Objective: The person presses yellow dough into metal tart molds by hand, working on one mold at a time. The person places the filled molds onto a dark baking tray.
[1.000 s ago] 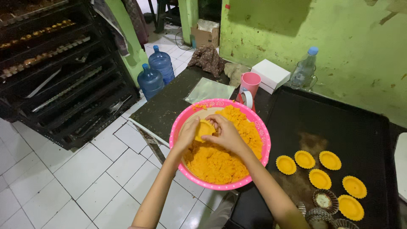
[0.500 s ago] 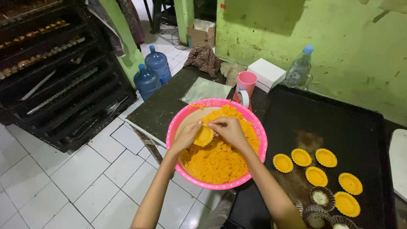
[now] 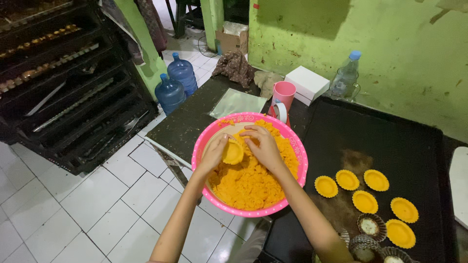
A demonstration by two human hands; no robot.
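Item: a small round tart mould lined with orange dough (image 3: pixel 233 152), held over the far-left part of a round pink plastic basin (image 3: pixel 296 151). The basin is filled with crumbly orange dough (image 3: pixel 248 185) and is set at the near-left edge of a dark desk (image 3: pixel 187 122).

Hands: the left hand (image 3: pixel 215 153) is closed around the left side of the mould, cupping it from beneath. The right hand (image 3: pixel 263 145) is laid over the right of the mould, fingers curled and pressed onto the dough at its rim. Both hands are kept above the basin.

Right of the basin: a large black metal baking tray (image 3: pixel 385 141) is laid on the desk. Six dough-lined moulds (image 3: pixel 364 195) are set out on its near right part, just beside one another. Three unlined fluted metal moulds (image 3: pixel 370 226) are seen at the near edge of the tray.

Far side of the basin: a pink plastic cup with a white handle (image 3: pixel 283 95) is stood just beside the rim. A clear plastic sheet (image 3: pixel 237 103) lies to its left, a white cardboard box (image 3: pixel 307 84) to its right, and a clear plastic bottle with a blue cap (image 3: pixel 345 76) further right against the green wall (image 3: pixel 390 44).

Left of the desk: two blue water jugs (image 3: pixel 175 84) are stood on the white tiled floor (image 3: pixel 87 204), near a black rack of trays (image 3: pixel 63 83).
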